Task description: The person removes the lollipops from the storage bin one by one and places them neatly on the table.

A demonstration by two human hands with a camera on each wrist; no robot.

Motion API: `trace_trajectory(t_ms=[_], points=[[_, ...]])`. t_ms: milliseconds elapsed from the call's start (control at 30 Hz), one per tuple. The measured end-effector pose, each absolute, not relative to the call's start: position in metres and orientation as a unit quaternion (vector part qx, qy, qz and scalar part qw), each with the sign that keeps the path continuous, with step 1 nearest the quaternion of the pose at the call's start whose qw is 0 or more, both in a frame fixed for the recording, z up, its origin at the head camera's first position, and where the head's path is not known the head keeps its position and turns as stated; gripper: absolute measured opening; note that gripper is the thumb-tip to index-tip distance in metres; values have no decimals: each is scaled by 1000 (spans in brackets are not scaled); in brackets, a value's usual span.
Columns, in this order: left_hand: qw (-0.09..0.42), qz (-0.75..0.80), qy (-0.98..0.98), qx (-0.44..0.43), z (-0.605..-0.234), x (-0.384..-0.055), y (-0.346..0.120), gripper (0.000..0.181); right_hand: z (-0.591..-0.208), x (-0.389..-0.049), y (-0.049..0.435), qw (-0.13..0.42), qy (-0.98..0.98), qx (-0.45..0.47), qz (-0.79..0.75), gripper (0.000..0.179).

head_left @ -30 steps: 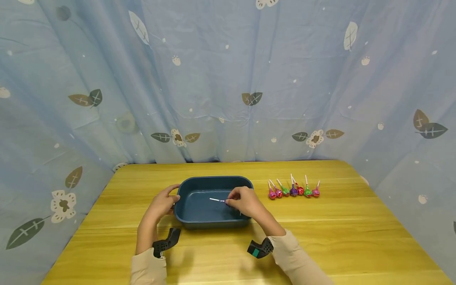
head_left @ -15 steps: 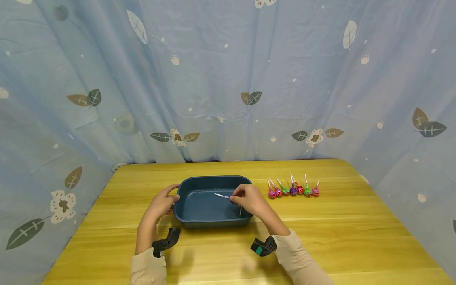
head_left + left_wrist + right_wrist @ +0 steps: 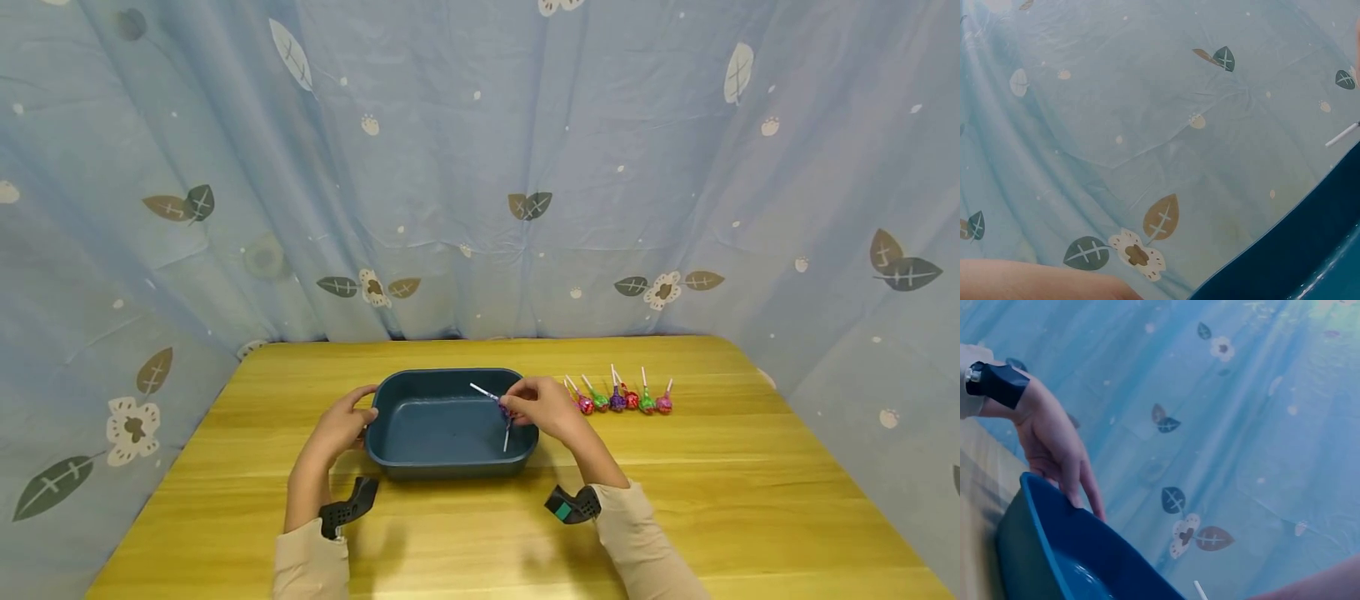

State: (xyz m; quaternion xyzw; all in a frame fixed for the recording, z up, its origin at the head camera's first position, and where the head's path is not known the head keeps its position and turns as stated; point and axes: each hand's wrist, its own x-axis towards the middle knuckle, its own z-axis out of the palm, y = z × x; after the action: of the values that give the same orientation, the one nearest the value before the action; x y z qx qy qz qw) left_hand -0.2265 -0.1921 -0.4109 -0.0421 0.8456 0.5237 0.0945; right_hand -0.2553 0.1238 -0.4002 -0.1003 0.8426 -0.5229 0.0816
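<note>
A dark blue plastic bin (image 3: 442,468) stands on the table. My left hand (image 3: 339,432) grips its left end, and the right wrist view shows that hand (image 3: 1057,434) with a digit over the rim. Above the bin's right side, my right hand (image 3: 549,408) pinches a purple-wrapped lollipop (image 3: 484,392) by its head, the white stick pointing up and left. Below those fingers, another lollipop (image 3: 506,437) lies in the bin; its head is mostly hidden. The left wrist view catches a white lollipop stick (image 3: 1341,135) above the bin's rim.
Right of the bin, several wrapped lollipops (image 3: 617,402) lie in a row, the leftmost partly hidden by my right hand. A patterned blue curtain (image 3: 465,167) hangs behind the wooden table (image 3: 720,492). Both wrists carry black camera mounts (image 3: 573,504).
My right hand has moved right across the bin with the purple lollipop, its stick now tilting more upward. More of the lollipop inside shows. The left hand has stayed on the bin.
</note>
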Motion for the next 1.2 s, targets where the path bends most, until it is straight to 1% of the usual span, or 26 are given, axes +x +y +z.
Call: trace_trajectory(t_ms=[333,700,967,1200], points=[[97,518,849,-36,-410,-229,-192,50,-397,-261,139,80,834,-97,-537,23],[97,522,847,-35,-411,-230,-191,50,-390,-266,167,61,851,-62,-519,27],[97,515,851,-40,-412,-228,-192,50,-386,-268,184,26,869,-60,-490,27],[96,512,852,-47,-413,-229,-192,50,-385,-272,197,27,876,-27,-481,30]])
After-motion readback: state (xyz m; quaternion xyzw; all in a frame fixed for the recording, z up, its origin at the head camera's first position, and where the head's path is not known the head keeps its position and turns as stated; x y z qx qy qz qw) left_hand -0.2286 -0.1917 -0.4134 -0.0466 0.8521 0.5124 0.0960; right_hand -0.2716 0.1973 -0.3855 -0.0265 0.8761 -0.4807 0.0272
